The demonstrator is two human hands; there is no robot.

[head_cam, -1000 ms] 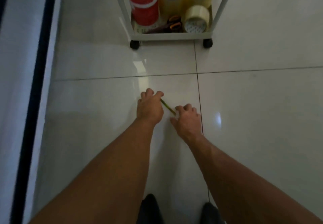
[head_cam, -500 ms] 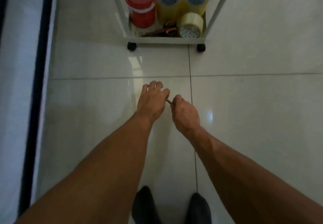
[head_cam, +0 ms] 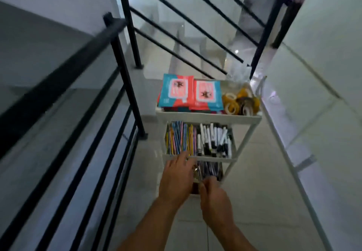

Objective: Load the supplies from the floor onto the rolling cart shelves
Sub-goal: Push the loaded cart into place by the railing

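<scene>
The white rolling cart [head_cam: 207, 116] stands ahead, seen from above. Its top shelf holds blue and red packets [head_cam: 189, 94] and tape rolls [head_cam: 241, 101]. Coloured pencils [head_cam: 181, 139] and black-and-white markers [head_cam: 215, 141] fill the middle shelf, and dark pens [head_cam: 210, 169] lie on a lower one. My left hand [head_cam: 176, 180] and my right hand [head_cam: 215, 201] are close together at the front edge of the middle shelf. Between them they pinch a thin yellowish-green pencil [head_cam: 196, 171], which is blurred and mostly hidden by the fingers.
A black stair railing [head_cam: 125, 50] runs along the left and behind the cart, with steps going down beyond it. A white wall [head_cam: 323, 54] closes the right side. Pale floor tiles [head_cam: 260, 201] lie around the cart.
Both hands have lifted the pencil off the floor and carried it up to the cart's middle shelf. The view has swung up from the floor to the whole cart.
</scene>
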